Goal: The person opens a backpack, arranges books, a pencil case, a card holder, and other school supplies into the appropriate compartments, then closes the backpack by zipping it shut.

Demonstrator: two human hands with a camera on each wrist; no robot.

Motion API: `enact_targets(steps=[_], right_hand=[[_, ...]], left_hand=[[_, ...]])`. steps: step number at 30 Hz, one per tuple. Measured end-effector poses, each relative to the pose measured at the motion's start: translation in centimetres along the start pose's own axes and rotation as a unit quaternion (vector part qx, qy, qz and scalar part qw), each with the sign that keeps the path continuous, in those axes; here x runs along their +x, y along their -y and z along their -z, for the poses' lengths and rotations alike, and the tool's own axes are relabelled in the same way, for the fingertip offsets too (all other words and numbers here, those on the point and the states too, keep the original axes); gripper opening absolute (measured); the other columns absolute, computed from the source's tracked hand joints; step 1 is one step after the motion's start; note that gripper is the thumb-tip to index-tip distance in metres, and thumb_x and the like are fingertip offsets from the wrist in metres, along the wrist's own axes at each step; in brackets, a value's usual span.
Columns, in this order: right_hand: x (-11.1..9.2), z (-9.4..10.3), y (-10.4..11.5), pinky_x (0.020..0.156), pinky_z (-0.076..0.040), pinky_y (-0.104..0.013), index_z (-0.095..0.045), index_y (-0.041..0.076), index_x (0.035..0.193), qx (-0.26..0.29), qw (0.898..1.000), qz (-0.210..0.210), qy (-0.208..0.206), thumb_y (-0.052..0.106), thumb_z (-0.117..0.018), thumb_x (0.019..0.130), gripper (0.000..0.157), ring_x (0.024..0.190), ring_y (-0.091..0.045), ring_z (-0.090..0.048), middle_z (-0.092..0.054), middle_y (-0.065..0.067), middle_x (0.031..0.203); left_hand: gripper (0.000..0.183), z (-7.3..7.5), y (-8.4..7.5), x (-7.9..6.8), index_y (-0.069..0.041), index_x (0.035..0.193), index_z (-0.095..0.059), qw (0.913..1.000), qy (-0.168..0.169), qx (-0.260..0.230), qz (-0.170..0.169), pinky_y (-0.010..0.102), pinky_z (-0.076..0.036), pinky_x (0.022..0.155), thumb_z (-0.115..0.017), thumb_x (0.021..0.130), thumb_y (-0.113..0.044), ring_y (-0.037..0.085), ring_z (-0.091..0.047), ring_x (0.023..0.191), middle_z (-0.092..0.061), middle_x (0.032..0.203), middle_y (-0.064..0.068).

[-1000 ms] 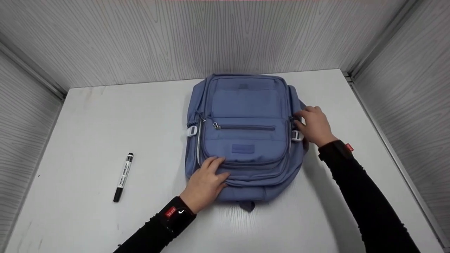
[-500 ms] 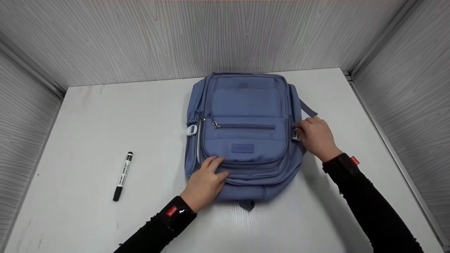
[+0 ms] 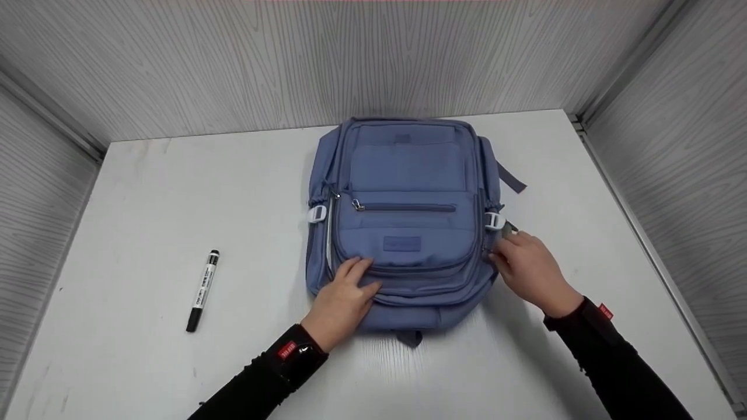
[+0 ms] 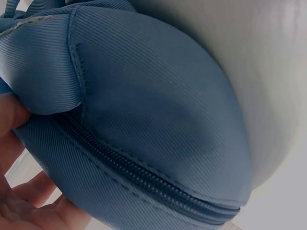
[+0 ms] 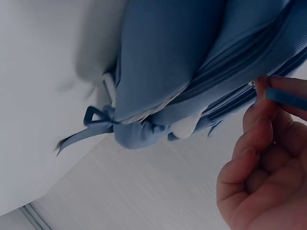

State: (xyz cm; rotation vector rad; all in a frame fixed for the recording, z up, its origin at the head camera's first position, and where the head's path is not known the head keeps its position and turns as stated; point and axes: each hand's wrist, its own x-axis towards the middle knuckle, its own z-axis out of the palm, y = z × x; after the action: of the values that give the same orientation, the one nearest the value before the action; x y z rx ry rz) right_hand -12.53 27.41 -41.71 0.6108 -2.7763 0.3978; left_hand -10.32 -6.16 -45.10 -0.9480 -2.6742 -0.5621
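Worktop (image 3: pixel 134 233): white, bordered at far, left and right by grey wood-grain walls (image 3: pixel 262 64).
Backpack (image 3: pixel 408 169): blue; lying front side up at middle of worktop, top end close to far wall.
Left hand (image 3: pixel 339 300): resting on lower left front of backpack, near side; fingers spread.
Right hand (image 3: pixel 531 268): at right side of backpack, just nearer than right buckle (image 3: pixel 495 221); thumb and fingers narrowed, pinching blue pull tab (image 5: pixel 286 99) beside zipper line.
Left buckle (image 3: pixel 317 214): white, on left side of backpack, opposite right buckle.
Front zipper (image 3: pixel 408 208): running left to right across front; metal pull (image 3: pixel 358 205) at left end.
Patch (image 3: pixel 402 244): rectangular, nearer than front zipper.
Strap (image 3: pixel 512 178): extending onto worktop from right side of backpack, farther than right hand.
Loop (image 3: pixel 410 338): projecting from near end of backpack.
Marker (image 3: pixel 202 291): lying left of backpack, well apart from left hand; white barrel, black ends.
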Motion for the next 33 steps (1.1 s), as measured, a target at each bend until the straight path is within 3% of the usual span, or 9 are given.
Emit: enact_targets(steps=[9,16,25,33], right_hand=[[-1.9,0.3,2.9,0.061,-0.038,-0.032,-0.058,0.006,0.074,0.011,0.999,0.032,-0.003,0.0,-0.076,0.08,0.02,0.065,-0.017,-0.045,-0.05,-0.001,0.066],[-2.4,0.5,5.6,0.064,-0.04,-0.028,-0.061,0.011,0.078,0.103,0.992,0.041,0.056,0.003,-0.071,0.086,0.016,0.07,-0.009,-0.046,-0.054,0.005,0.07],[-2.3,-1.0,9.3,0.067,-0.045,-0.031,-0.062,0.008,0.079,0.082,0.995,0.053,-0.027,0.001,-0.076,0.081,0.016,0.07,-0.015,-0.053,-0.059,-0.002,0.072],[-1.3,-3.0,13.5,0.072,-0.049,-0.033,-0.063,0.008,0.081,0.084,0.995,0.057,-0.019,0.005,-0.074,0.085,0.012,0.071,-0.016,-0.057,-0.061,-0.003,0.074]], left_hand=[[0.021,-0.5,0.0,-0.3,-0.01,0.103,-0.078,0.9999,-0.017,-0.001,-0.001,0.036,-0.062,0.069,-0.077,0.082,-0.008,0.04,-0.058,0.122,-0.062,0.129,0.019],[0.026,-0.7,-0.1,-0.3,-0.01,0.106,-0.077,0.9997,-0.024,0.004,-0.001,0.032,-0.061,0.065,-0.079,0.08,-0.008,0.037,-0.058,0.122,-0.062,0.129,0.017],[0.027,-1.0,0.1,-0.4,-0.01,0.107,-0.077,0.9991,-0.043,-0.001,-0.002,0.031,-0.061,0.064,-0.079,0.08,-0.008,0.037,-0.058,0.121,-0.062,0.129,0.017],[0.027,-1.0,0.2,-0.2,-0.01,0.108,-0.077,0.9988,-0.049,-0.008,-0.002,0.029,-0.061,0.066,-0.079,0.081,-0.009,0.037,-0.058,0.122,-0.062,0.13,0.018]])
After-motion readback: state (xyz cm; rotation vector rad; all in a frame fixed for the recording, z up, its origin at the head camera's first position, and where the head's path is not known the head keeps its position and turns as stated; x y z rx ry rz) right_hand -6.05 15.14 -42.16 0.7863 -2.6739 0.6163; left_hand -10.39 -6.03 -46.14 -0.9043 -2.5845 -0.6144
